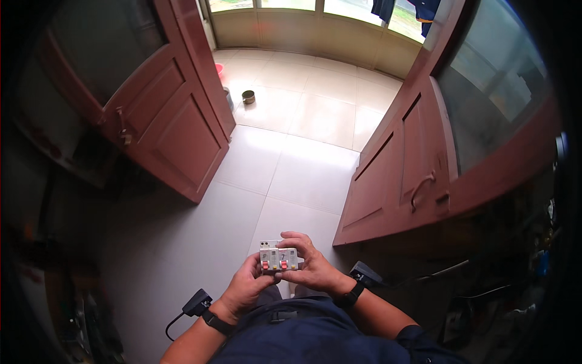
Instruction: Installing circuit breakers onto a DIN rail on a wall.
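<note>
Both hands grip a white block of modular circuit breakers, with red toggles and small yellow buttons on its face, held low in front of my body. My left hand is closed round its left side. My right hand is wrapped over its top and right side, fingers curled, thumb at the lower edge. Black straps with small boxes and cables are on both wrists.
Two red-brown doors stand open either side of a tiled floor. Beyond are a metal mug, a pink basin and a windowed wall. Dim clutter with cables lies at the right.
</note>
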Motion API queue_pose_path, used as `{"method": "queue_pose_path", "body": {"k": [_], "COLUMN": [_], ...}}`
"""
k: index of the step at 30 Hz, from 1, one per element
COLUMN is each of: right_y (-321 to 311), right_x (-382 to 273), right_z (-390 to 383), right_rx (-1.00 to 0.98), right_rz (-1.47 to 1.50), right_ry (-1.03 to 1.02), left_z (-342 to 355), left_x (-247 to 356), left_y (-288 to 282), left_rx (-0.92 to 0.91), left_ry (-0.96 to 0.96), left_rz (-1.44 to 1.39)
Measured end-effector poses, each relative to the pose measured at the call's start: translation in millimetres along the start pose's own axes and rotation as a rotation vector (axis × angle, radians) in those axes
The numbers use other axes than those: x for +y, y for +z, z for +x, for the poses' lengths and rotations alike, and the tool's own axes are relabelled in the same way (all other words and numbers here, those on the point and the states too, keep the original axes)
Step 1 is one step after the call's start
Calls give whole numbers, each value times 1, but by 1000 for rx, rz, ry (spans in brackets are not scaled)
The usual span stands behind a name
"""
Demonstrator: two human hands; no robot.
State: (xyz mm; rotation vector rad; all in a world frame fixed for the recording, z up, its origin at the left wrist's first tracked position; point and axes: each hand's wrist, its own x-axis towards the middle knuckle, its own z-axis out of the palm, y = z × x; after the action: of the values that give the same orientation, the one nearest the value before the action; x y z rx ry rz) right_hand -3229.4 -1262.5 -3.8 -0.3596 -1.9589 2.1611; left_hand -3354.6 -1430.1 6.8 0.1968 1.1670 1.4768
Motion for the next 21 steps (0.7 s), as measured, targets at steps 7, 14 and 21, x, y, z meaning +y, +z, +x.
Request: {"method": "queue_pose_path", "body": {"k": [7, 14, 21], "right_y": [-62, -130, -212], "right_x": [12, -13, -19], "right_z": [136, 244, 343], "right_rx": [164, 373, 535], "right_rz": [-46, -178, -100], "right_ry": [-30, -86, -53], "left_z": [151, 284, 422], "left_x": [101, 202, 270], "left_y": [-37, -39, -29], "left_rx": [-158, -311, -408], "left_ry": [-81, -183, -230], "left_rz": [108, 227, 256]}}
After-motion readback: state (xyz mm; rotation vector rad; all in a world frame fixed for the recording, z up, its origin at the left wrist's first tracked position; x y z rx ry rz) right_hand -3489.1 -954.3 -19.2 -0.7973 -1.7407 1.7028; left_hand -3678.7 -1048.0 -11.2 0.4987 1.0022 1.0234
